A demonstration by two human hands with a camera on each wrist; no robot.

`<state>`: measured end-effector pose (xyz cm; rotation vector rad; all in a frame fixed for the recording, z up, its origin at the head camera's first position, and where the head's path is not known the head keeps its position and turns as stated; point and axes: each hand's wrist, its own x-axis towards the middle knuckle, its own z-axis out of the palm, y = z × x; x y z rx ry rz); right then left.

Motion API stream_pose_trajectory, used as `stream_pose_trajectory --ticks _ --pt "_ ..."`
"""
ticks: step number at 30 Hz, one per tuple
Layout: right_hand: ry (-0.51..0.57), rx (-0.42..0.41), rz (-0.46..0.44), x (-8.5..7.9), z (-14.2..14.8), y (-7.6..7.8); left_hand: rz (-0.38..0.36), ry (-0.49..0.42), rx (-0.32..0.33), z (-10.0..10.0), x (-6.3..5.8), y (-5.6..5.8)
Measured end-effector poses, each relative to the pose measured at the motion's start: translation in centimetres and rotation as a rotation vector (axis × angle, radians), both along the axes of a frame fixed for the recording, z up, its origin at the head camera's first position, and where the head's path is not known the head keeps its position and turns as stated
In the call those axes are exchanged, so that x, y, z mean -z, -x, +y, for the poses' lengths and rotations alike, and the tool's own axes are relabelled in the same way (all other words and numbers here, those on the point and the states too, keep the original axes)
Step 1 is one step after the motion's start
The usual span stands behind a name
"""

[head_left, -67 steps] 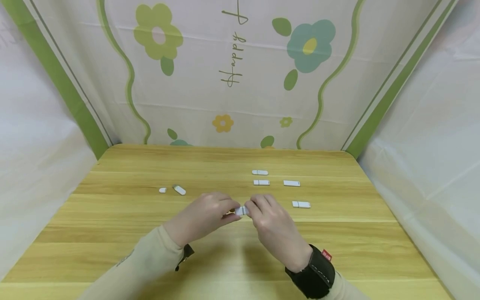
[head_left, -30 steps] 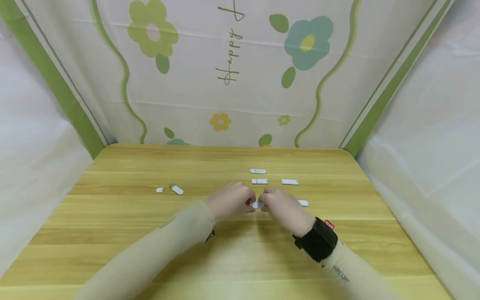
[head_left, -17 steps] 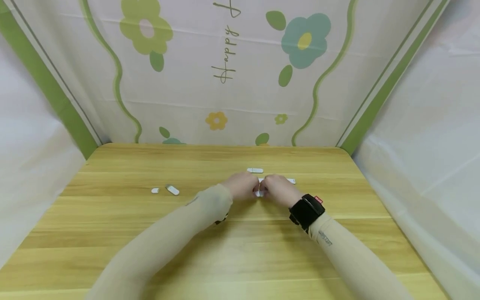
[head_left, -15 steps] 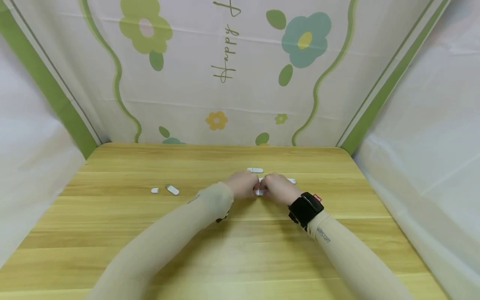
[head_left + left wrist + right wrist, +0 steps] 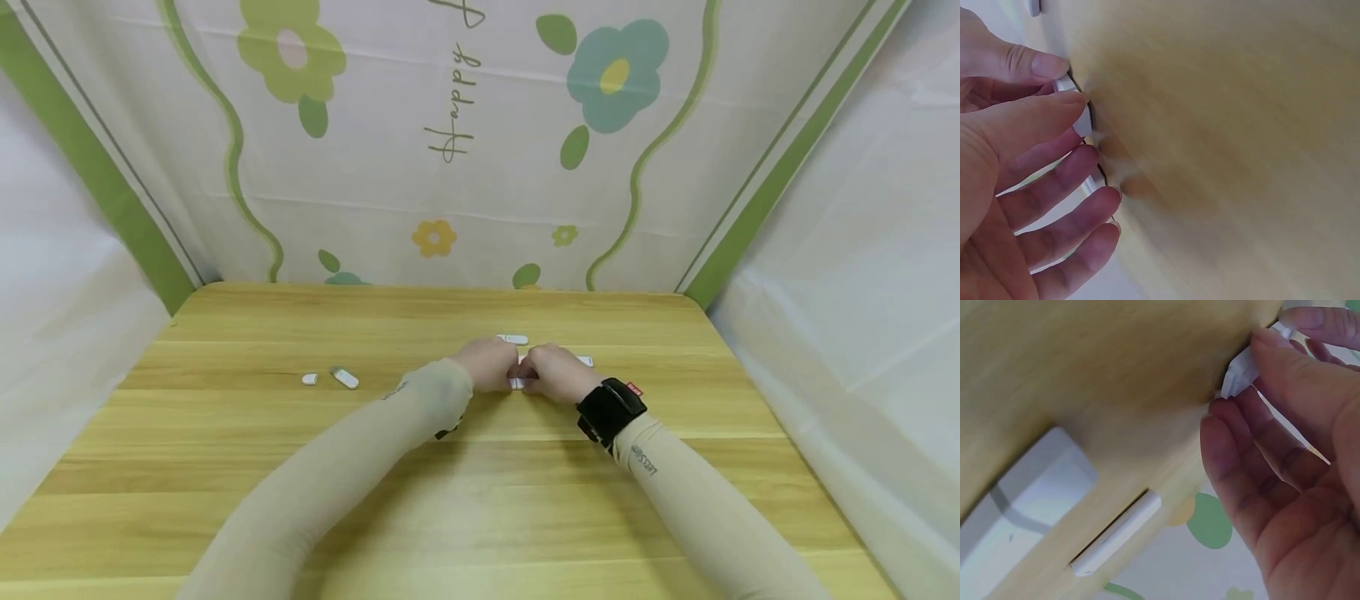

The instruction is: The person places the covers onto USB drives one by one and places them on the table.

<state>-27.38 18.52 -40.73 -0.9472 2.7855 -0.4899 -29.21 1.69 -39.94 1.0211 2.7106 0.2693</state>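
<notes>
A white USB flash drive [image 5: 517,383], with a thin seam across it, is low at the tabletop between both hands. My left hand [image 5: 487,364] pinches its left end; in the left wrist view the thumb lies over the drive [image 5: 1082,119]. The other end is pinched by my right hand [image 5: 558,372], and the right wrist view shows that end of the drive [image 5: 1241,372] between thumb and fingers. Just beyond the fingers, a second white drive [image 5: 522,358] is mostly covered by the hands. Behind it lies a rounded white drive [image 5: 513,339].
To the right lies another white drive [image 5: 586,361], partly covered by the right hand. A capped drive with a grey seam [image 5: 1029,494] appears large in the right wrist view. At left, an uncapped drive [image 5: 346,378] lies beside its loose cap [image 5: 310,379] on the wooden table [image 5: 480,517].
Both hands have carried the flash drive forward and slightly right, down from above the table to the tabletop near the other drives. Over the last half second they hardly move.
</notes>
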Motion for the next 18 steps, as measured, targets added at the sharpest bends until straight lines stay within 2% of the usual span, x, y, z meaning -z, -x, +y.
stream_pose_trajectory --ticks 8,11,16,18 --pt "-0.039 0.024 0.018 -0.7 0.2 -0.1 -0.002 -0.019 -0.003 -1.4 0.2 0.8" --pt "-0.057 0.04 0.033 -1.8 -0.1 -0.3 -0.019 -0.038 -0.027 -2.5 -0.8 0.8" --pt "-0.069 0.039 0.053 -3.7 -0.7 -0.8 -0.01 -0.053 -0.075 -4.9 -3.1 0.4" --pt "-0.074 0.032 0.073 -4.2 -1.1 -0.9 0.007 -0.06 -0.081 -6.2 -3.6 0.4"
